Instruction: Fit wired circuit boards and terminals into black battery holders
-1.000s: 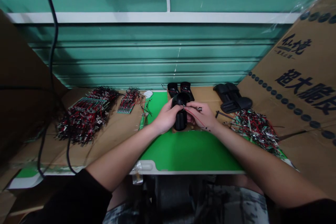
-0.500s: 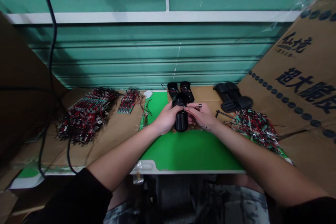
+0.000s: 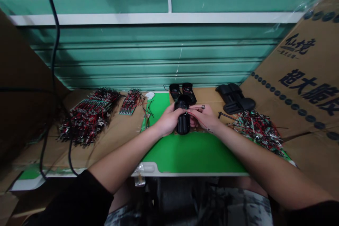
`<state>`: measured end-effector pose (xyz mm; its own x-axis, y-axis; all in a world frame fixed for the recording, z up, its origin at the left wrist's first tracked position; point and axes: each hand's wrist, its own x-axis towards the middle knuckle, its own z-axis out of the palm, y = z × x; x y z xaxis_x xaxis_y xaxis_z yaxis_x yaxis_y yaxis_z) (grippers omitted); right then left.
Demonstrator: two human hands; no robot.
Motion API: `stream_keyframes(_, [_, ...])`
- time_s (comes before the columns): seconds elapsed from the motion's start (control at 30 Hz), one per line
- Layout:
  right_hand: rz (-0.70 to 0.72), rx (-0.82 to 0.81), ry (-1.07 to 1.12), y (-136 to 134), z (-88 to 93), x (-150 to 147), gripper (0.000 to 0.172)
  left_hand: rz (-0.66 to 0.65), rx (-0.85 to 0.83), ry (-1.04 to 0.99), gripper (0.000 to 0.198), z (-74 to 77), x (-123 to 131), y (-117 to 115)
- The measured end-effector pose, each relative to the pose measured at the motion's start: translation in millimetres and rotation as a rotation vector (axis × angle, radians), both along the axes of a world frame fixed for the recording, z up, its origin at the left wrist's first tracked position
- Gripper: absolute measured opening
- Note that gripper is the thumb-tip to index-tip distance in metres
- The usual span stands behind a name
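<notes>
The two hands are together above the middle of the bench, both working on one piece. The left hand (image 3: 168, 120) wraps around a black moulded plastic housing (image 3: 182, 123) and holds it upright just over a brown cardboard scrap (image 3: 176, 131) on the green cutting mat (image 3: 193, 153), a grip that seems meant to keep the piece steady for the other hand. The right hand (image 3: 204, 118) sits just beside it, apparently pinching a thin wire lead (image 3: 195, 108) that crosses the top of the housing and ends in a small metal tip (the fingers hide much of this, so where the lead meets the housing cannot be told). A red wire (image 3: 201, 125) hangs down past the right palm. Two more black housings (image 3: 189, 90) lie just beyond the hands, within easy reach, and a further black pair (image 3: 234, 98) sits off to the right. Small wired circuit boards lie on both sides, a large bundle (image 3: 87, 122) and a smaller row (image 3: 131, 101) on the left and a loose tangle (image 3: 258, 130) on the right, probably so that either hand can reach them without shifting the work. A thin dark tool (image 3: 225, 115) lies near the tangle.
</notes>
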<state>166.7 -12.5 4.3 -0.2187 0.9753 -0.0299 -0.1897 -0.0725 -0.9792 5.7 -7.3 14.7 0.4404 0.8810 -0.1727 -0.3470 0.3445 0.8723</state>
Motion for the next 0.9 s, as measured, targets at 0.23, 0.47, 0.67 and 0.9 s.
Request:
stream_keyframes(0.23, [-0.001,-0.003,0.013,0.1,2.5,0.4,0.049,0.018,-0.010,-0.006,0.032,0.7,0.7,-1.3])
stream_keyframes(0.47, [0.040,0.011,0.035,-0.3,2.7,3.0,0.045,0.063,-0.004,-0.003,0.031,2.4,1.3,-1.4])
stream_keyframes(0.67, [0.045,-0.017,0.046,-1.6,2.9,3.0,0.042,0.042,-0.005,0.008,0.032,2.7,2.4,-2.7])
stream_keyframes(0.9, [0.044,-0.028,0.028,-1.7,3.4,4.3,0.041,0.031,0.015,0.004,0.034,-0.1,3.5,-3.8])
